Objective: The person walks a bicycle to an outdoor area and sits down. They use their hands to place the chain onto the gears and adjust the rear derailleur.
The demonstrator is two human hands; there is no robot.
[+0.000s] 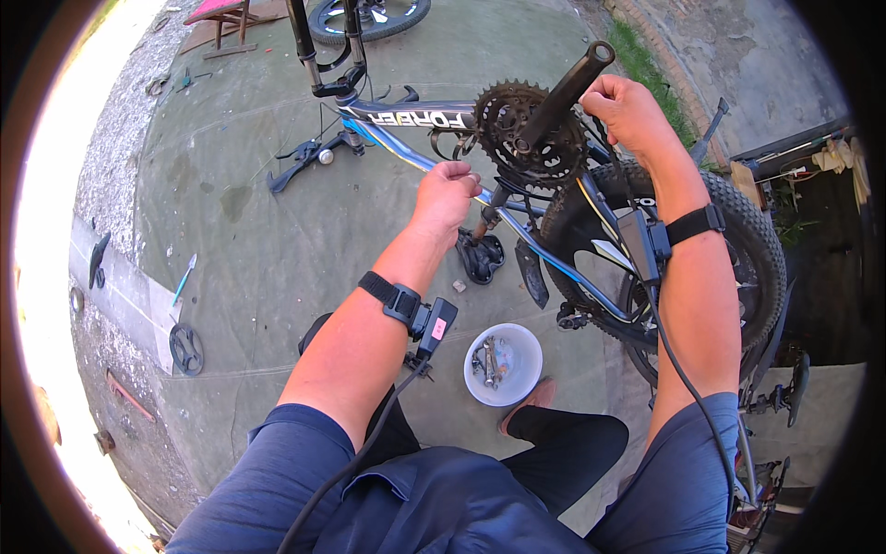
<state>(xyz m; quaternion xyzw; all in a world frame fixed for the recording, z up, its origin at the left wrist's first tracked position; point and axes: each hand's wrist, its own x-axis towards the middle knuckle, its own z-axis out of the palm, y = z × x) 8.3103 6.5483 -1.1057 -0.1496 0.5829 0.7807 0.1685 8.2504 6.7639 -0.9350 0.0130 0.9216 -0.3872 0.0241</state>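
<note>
A blue and silver bicycle frame [406, 118] stands upside down, with its saddle [482, 257] and handlebar [297, 166] at the ground. The chainrings [517, 115] and a black crank arm [565, 97] are at the top of it. My right hand [632, 115] is closed in a pinch on a dark bicycle chain, just right of the chainrings. My left hand [446, 201], its fingers curled together, is by the frame tube below the chainrings. What it holds, if anything, is hidden. The rear wheel [757, 222] sits behind my right forearm.
A white bucket [526, 399] with metal parts stands by my foot. A loose wheel [406, 28] lies beyond the fork. On the left are a screwdriver-like tool [185, 277], a round black part [186, 349] and a reddish bar [129, 395]. A second bicycle [789, 392] is at the right.
</note>
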